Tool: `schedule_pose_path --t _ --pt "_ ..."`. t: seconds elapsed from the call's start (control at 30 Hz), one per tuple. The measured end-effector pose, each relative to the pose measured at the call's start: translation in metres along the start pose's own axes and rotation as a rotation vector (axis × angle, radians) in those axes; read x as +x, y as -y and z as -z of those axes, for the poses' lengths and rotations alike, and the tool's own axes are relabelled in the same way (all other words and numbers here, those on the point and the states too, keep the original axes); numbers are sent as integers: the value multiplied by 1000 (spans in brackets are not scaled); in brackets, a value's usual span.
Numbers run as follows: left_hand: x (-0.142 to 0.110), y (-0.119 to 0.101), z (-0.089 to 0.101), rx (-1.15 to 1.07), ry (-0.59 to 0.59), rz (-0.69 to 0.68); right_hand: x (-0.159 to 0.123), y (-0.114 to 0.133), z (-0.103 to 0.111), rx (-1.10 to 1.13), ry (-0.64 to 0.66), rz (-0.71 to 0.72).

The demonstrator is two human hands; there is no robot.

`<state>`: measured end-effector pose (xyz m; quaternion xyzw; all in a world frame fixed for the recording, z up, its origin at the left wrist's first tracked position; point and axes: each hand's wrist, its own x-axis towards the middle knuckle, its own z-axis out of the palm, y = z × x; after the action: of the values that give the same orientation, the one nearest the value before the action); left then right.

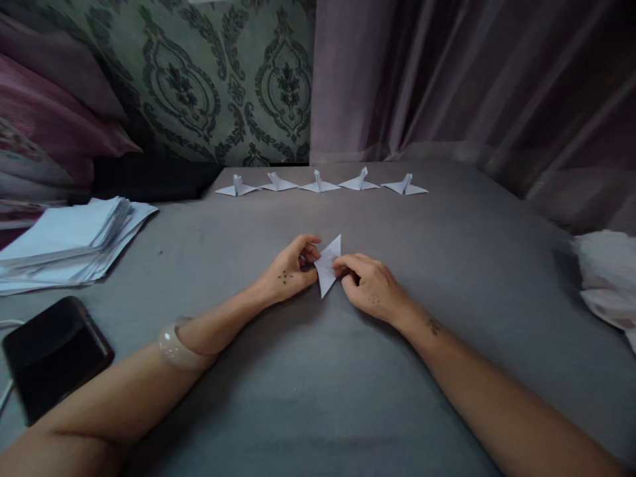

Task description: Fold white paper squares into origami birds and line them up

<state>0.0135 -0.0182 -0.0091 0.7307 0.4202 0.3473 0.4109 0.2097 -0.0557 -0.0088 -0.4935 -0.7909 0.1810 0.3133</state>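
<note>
A small piece of folded white paper (326,268) is held between my two hands over the middle of the grey surface. Its pointed ends stick out above and below my fingers. On its left edge, my left hand (293,268) pinches it with the thumb and curled fingers. From the right, my right hand (370,281) has its thumb and fingertips closed on the paper's other edge. Farther back stands a row of several folded white paper figures (318,184) with flat wings and upright middles.
A stack of white paper sheets (64,238) lies at the left. Nearer on that side is a black device (57,358) with a white cable. A crumpled white bundle (606,275) sits at the right edge. Curtains (437,73) and a patterned wall (233,79) close off the back.
</note>
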Motion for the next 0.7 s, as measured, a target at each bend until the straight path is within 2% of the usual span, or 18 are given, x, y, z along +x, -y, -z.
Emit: schedule_pose_path --t 0.17,0.27,0.47,0.6,0.7 --pt "-1 -1 1 56 6 19 0 1 -4 -19 -14 -134" --pt "-1 2 2 119 16 -20 2 0 -7 -41 -21 -188" --pt "1 2 7 367 34 -201 3 1 -5 -79 26 -159" --pt "3 2 8 450 143 -330 3 3 -5 -86 42 -185" --pt "5 3 8 444 177 -264 5 1 -7 -47 32 -220"
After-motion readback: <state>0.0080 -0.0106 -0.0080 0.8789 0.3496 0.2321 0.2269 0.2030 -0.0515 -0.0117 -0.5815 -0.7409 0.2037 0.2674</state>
